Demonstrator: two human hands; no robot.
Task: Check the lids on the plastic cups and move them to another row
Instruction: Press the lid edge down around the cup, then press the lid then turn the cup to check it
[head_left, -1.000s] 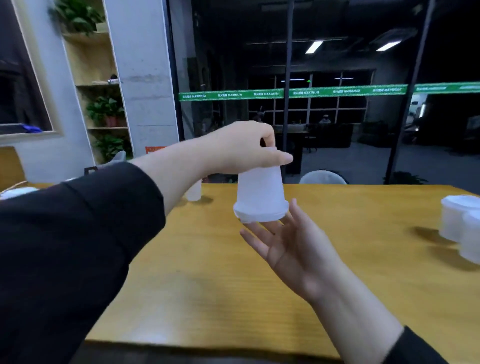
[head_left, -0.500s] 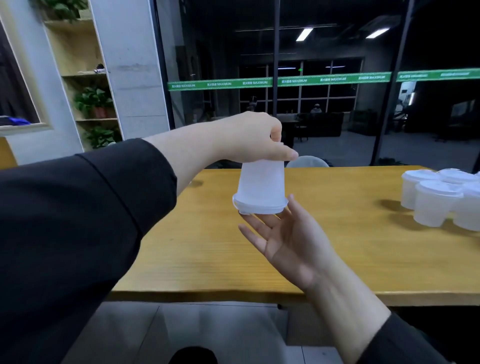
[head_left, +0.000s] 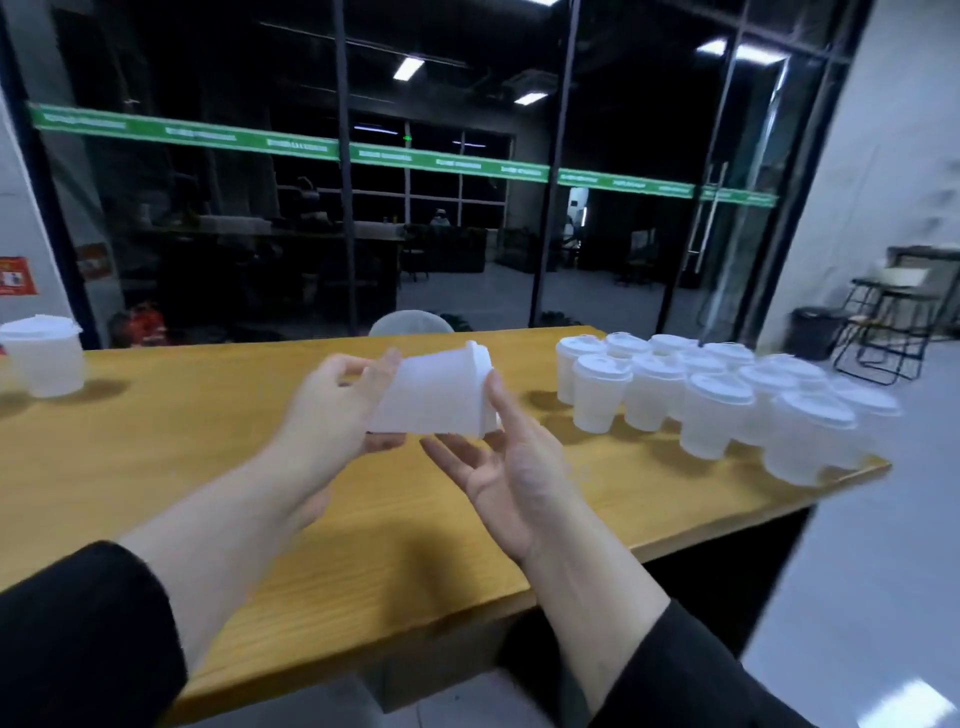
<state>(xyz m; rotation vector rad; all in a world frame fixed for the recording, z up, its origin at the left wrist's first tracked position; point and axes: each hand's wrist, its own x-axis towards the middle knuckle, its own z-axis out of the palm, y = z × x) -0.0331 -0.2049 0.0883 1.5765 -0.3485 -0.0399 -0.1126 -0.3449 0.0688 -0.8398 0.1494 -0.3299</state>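
Above the middle of the wooden table (head_left: 156, 467) a white lidded cup (head_left: 434, 395) lies on its side in the air, its base toward nine o'clock and its lid (head_left: 480, 364) toward three o'clock. The left hand (head_left: 332, 410) grips the base end, fingers curled over the top and thumb under the cup. The right hand (head_left: 511, 467) is open, palm up, spread beneath the lid end; its thumb touches the rim of the lid, and the fingers close on nothing. At about two o'clock from the hands a cluster of lidded cups (head_left: 717, 395) stands upright in close rows near the right edge of the table. At nine o'clock, well apart, a single lidded cup (head_left: 44, 356) stands upright near the table's far left side. Black sleeves (head_left: 88, 639) cover both forearms toward the bottom edge.
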